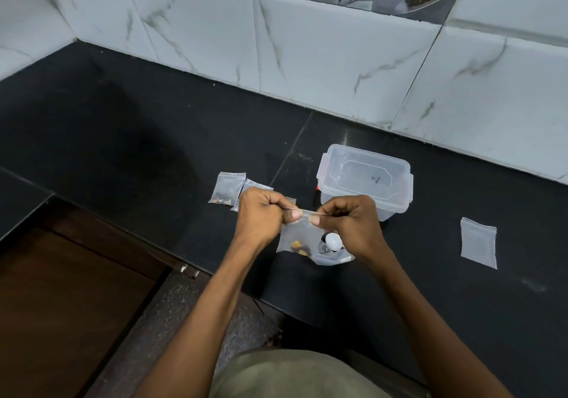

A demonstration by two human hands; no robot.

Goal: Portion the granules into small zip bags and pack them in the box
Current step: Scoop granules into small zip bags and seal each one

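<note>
My left hand [262, 213] and my right hand [350, 221] pinch the top strip of a small clear zip bag [296, 234] between them, above the black counter. A few brown and yellow granules sit at the bag's bottom. Behind my left hand lie two filled zip bags [226, 187], one partly hidden. An empty zip bag [479, 242] lies flat to the right. The clear plastic box [365, 179] with its lid on stands just beyond my right hand. Under the held bag sits a small container with a white spoon [334, 241] in it.
The black counter [138, 127] runs back to a white marble-tiled wall [338, 59]. Its front edge lies close to my body, with a brown cabinet door and metal handle [190, 270] below at the left.
</note>
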